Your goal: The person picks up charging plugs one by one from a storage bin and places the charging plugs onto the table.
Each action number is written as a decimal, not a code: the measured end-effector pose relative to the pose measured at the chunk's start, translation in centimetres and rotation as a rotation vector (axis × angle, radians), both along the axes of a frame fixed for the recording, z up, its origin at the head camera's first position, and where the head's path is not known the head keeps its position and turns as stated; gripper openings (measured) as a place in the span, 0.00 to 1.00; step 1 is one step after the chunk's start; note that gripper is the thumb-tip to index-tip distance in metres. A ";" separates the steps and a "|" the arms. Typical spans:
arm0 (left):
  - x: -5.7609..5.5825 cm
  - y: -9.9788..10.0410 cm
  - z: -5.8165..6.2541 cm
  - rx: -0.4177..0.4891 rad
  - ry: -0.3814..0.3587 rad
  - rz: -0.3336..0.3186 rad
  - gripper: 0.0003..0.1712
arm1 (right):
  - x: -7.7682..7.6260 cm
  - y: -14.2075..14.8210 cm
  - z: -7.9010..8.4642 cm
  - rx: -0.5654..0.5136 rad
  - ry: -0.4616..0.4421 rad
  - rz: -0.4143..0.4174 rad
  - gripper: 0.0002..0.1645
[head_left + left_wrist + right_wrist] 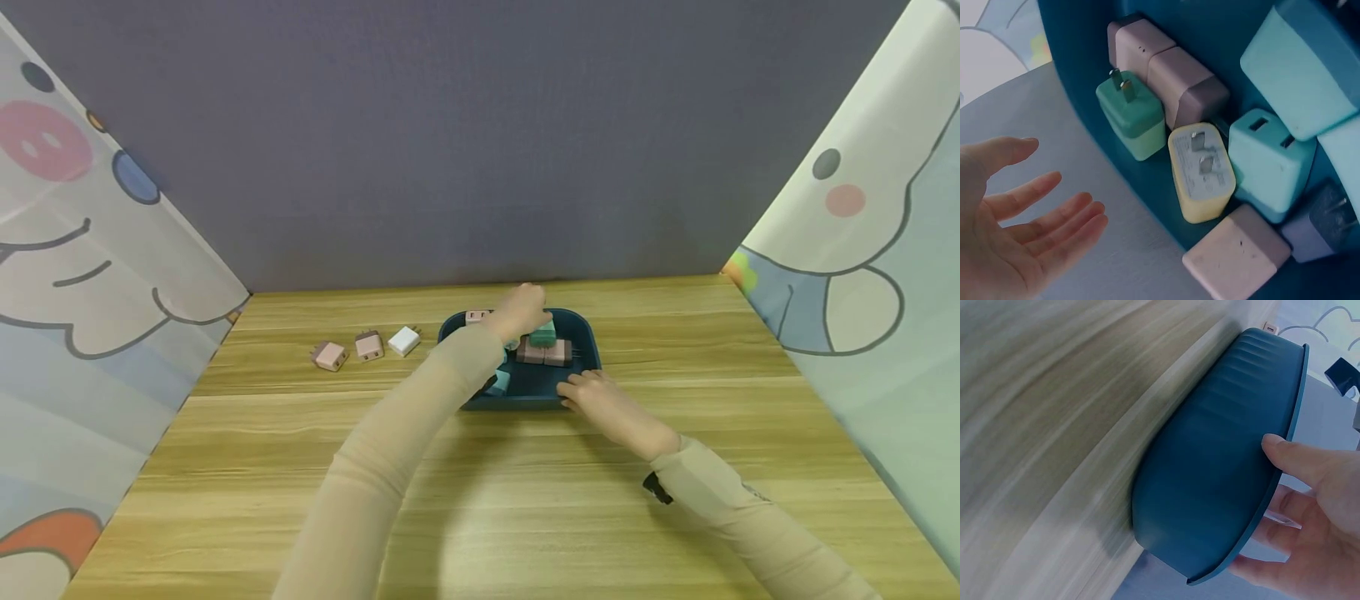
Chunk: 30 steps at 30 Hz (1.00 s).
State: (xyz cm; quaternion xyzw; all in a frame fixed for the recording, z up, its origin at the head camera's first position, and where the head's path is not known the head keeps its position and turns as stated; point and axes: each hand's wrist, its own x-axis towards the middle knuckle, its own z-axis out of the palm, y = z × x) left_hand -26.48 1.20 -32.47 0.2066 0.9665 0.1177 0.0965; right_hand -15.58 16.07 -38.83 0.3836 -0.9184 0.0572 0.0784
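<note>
A dark blue plastic basket (536,403) stands on the table, holding several plug-in chargers. My left hand (519,312) is over its far side; in the left wrist view its fingers are relaxed and empty. Nearest to that hand are a green charger (1132,115) with its prongs up and a cream charger (1202,172). Two pink-and-brown chargers lie end to end behind the green one, and a light teal charger (1269,162) sits beside the cream one. My right hand (1329,506) grips the basket's near right rim, thumb outside and fingers over the inner side.
Left of the basket, two pink chargers (330,356) and a white charger (405,340) lie on the wooden table (637,533). A grey panel (480,142) rises along the back edge, and cartoon-printed cloths flank both sides.
</note>
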 end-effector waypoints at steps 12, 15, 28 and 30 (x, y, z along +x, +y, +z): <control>-0.1 1.6 -1.8 -0.128 0.068 -0.008 0.12 | 0.0 0.1 -0.1 -0.015 0.023 0.018 0.05; -0.4 2.0 -2.3 -0.172 0.089 0.006 0.14 | 0.0 0.0 -0.1 -0.014 0.032 0.019 0.06; -0.7 2.9 -3.1 -0.221 0.086 0.028 0.17 | 0.0 0.0 0.0 -0.008 -0.004 -0.001 0.06; -0.7 3.0 -3.1 -0.224 0.085 0.027 0.17 | 0.0 0.0 0.0 -0.005 0.002 -0.001 0.06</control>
